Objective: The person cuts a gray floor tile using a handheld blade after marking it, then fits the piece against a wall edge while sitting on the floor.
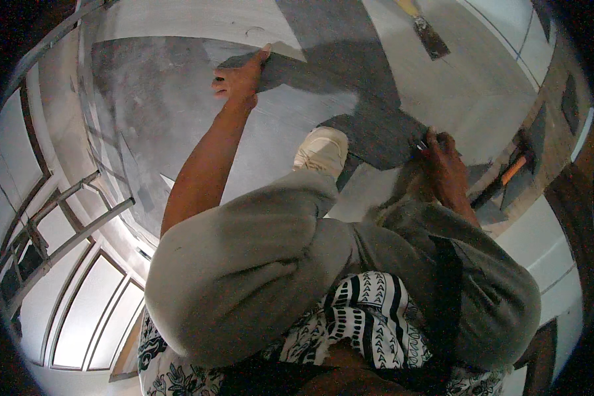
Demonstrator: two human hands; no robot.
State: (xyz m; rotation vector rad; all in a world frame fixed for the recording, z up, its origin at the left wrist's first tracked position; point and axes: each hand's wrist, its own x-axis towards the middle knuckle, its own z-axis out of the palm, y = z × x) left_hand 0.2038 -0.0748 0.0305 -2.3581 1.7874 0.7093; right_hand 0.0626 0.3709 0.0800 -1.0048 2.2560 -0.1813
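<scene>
I squat with one cream shoe (322,150) on a broad grey sheet (171,125) laid out in front of me. My left hand (239,78) is pressed on this sheet near its far edge, with fingers and thumb apart and nothing in them. At the right, close to my knee, my right hand (445,162) is low with its fingers bent together. A small shiny bit shows at its fingertips, too small to name. Beside those fingertips lies a dark grey patch (383,142); I cannot tell how much of it is shadow. A dark grey strip (336,39) runs away from me beyond the hands.
A scraper (430,36) with a yellow handle and stained blade lies at the far right. Nearer, beside my right hand, lies a tool with an orange and black handle (511,171), among dark scraps. A metal frame (79,231) with rungs stands at the left.
</scene>
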